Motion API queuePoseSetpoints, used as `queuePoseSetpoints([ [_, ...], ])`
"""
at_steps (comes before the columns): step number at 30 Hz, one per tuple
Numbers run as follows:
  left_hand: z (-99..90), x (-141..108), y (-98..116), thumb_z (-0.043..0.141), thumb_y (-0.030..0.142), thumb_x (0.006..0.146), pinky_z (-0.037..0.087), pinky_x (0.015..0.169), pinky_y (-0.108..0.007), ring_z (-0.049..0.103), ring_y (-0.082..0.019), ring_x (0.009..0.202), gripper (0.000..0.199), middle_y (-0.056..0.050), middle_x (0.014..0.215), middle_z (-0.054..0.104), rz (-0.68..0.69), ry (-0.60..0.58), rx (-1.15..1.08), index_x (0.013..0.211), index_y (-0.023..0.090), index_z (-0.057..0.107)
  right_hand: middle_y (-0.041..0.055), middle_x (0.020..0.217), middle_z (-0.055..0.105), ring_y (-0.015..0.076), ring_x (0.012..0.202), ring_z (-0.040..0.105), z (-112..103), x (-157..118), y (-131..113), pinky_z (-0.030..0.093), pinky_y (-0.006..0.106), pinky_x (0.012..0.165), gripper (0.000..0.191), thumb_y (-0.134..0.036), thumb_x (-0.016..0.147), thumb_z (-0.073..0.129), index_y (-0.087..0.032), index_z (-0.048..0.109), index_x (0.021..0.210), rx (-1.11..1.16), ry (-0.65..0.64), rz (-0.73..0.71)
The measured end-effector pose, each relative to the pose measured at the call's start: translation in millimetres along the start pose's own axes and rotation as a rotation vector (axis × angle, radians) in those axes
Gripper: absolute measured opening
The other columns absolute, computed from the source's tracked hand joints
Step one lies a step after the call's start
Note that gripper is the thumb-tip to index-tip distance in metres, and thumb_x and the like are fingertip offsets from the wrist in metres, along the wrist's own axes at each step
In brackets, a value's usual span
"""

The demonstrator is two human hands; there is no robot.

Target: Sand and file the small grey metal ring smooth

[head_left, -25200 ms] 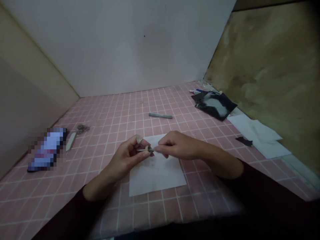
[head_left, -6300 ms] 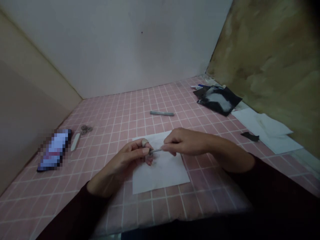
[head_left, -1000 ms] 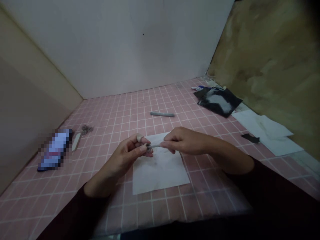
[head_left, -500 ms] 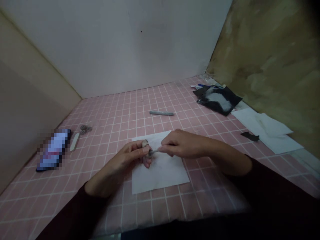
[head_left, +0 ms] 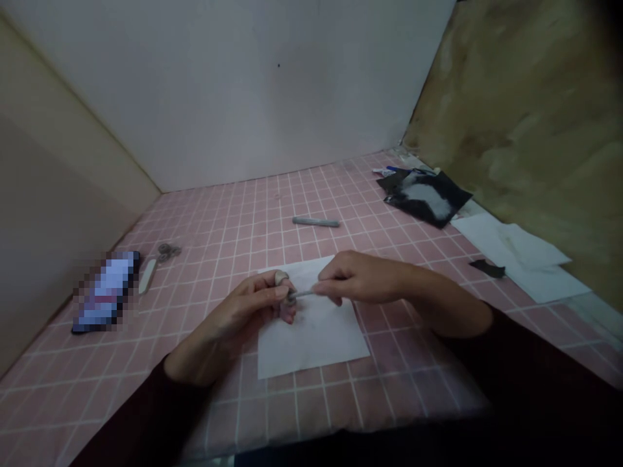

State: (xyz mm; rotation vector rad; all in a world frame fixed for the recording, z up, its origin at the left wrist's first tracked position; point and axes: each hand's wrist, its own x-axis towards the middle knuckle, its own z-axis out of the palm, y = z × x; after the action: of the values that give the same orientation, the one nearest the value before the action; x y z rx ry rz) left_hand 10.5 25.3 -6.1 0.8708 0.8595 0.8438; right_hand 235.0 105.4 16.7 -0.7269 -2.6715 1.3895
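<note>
Over a white sheet of paper (head_left: pixel 316 350), my left hand (head_left: pixel 248 299) pinches a small grey ring-like piece (head_left: pixel 291 300) between thumb and fingers. A pale wrap (head_left: pixel 281 277) goes around one of its fingers. My right hand (head_left: pixel 353 279) is closed on a thin grey stick (head_left: pixel 304 294), whose far end meets the small piece. Whether the stick goes through the piece or only rests against it, I cannot tell. Faint grey specks mark the paper below.
A grey rod (head_left: pixel 315 222) lies beyond the paper on the pink tiled cover. Left are a phone (head_left: pixel 106 292), a white flat stick (head_left: pixel 147 276) and several small grey rings (head_left: pixel 169 251). Right are a black sheet with white powder (head_left: pixel 423 198), white papers (head_left: pixel 525 263) and a dark scrap (head_left: pixel 487 268).
My right hand has shifted slightly right and up, and a little more of the stick shows between the hands. My left hand keeps its pinch on the small piece.
</note>
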Motion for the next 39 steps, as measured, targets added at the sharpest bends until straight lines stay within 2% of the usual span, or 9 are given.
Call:
queuePoseSetpoints([
  [3,0.0,0.2,0.0,0.072,0.024,0.081,0.049,0.066,-0.022,0.063,-0.011,0.064,0.015,-0.003,0.07,0.068,0.023,0.004,0.042,0.088,0.012,0.067,-0.0034,0.053,0.045,0.0083,0.053,0.041,1.1,1.5,0.1,0.029,0.026,0.059,0.039,-0.031,0.093,0.047,-0.014,0.056,0.06,-0.002,-0.023,0.03],
  [7,-1.9,0.8,-2.2,0.073,0.026,0.081,0.049,0.066,-0.023,0.062,-0.011,0.063,0.017,-0.002,0.071,0.067,0.068,0.043,0.064,0.088,0.013,0.066,-0.0048,0.05,0.038,0.0083,0.052,0.037,0.7,0.9,-1.2,0.028,0.027,0.057,0.041,-0.036,0.093,0.048,-0.015,0.054,0.057,0.004,-0.009,0.03],
  [12,0.1,1.1,-5.9,0.075,0.026,0.08,0.05,0.068,-0.023,0.065,-0.013,0.068,0.019,-0.003,0.074,0.068,0.061,0.016,0.076,0.09,0.014,0.065,-0.0032,0.052,0.045,0.0082,0.052,0.042,5.7,2.8,-6.3,0.03,0.026,0.057,0.039,-0.031,0.092,0.046,-0.014,0.055,0.059,0.04,-0.013,0.071],
  [17,-0.3,0.4,-3.9,0.077,0.023,0.079,0.053,0.073,-0.025,0.066,-0.013,0.074,0.019,-0.002,0.08,0.068,0.122,0.06,0.071,0.09,0.015,0.064,-0.0052,0.049,0.036,0.0082,0.05,0.036,0.9,1.5,-3.7,0.028,0.026,0.055,0.042,-0.036,0.092,0.048,-0.015,0.054,0.057,0.009,-0.001,0.094],
  [21,-1.3,0.1,-4.1,0.077,0.02,0.078,0.054,0.075,-0.026,0.067,-0.013,0.076,0.018,-0.001,0.082,0.068,0.116,0.052,0.102,0.09,0.015,0.064,-0.0032,0.052,0.045,0.0084,0.052,0.041,3.0,3.5,-4.1,0.03,0.026,0.057,0.041,-0.034,0.093,0.046,-0.014,0.056,0.059,0.04,-0.01,0.105],
  [25,-3.0,0.1,-4.2,0.077,0.018,0.078,0.054,0.079,-0.026,0.068,-0.014,0.079,0.019,-0.001,0.086,0.069,0.157,0.085,0.136,0.09,0.015,0.063,-0.005,0.049,0.036,0.0085,0.05,0.036,0.6,2.4,-1.0,0.028,0.026,0.054,0.042,-0.037,0.092,0.048,-0.015,0.054,0.057,0.035,-0.022,0.109],
  [30,-2.0,0.0,-5.4,0.077,0.017,0.078,0.053,0.075,-0.024,0.067,-0.013,0.081,0.02,-0.002,0.088,0.069,0.202,0.085,0.177,0.089,0.017,0.061,-0.0033,0.051,0.043,0.0087,0.051,0.04,3.6,4.5,-1.7,0.029,0.026,0.055,0.041,-0.036,0.092,0.045,-0.014,0.057,0.059,0.103,-0.001,0.111],
  [35,-3.6,-0.2,-6.4,0.076,0.015,0.078,0.052,0.078,-0.025,0.066,-0.014,0.087,0.021,-0.003,0.094,0.07,0.264,0.125,0.216,0.092,0.018,0.06,-0.0052,0.048,0.037,0.0074,0.048,0.035,-0.3,2.2,-1.7,0.027,0.025,0.053,0.041,-0.034,0.092,0.048,-0.014,0.055,0.057,0.094,-0.03,0.138],
  [39,-3.8,-0.4,-6.3,0.077,0.014,0.077,0.051,0.075,-0.023,0.065,-0.013,0.084,0.021,-0.002,0.094,0.07,0.32,0.138,0.253,0.093,0.018,0.063,-0.0043,0.05,0.041,0.0076,0.049,0.039,1.8,2.1,-4.1,0.03,0.025,0.054,0.044,-0.039,0.094,0.045,-0.014,0.057,0.059,0.163,0.002,0.131],
])
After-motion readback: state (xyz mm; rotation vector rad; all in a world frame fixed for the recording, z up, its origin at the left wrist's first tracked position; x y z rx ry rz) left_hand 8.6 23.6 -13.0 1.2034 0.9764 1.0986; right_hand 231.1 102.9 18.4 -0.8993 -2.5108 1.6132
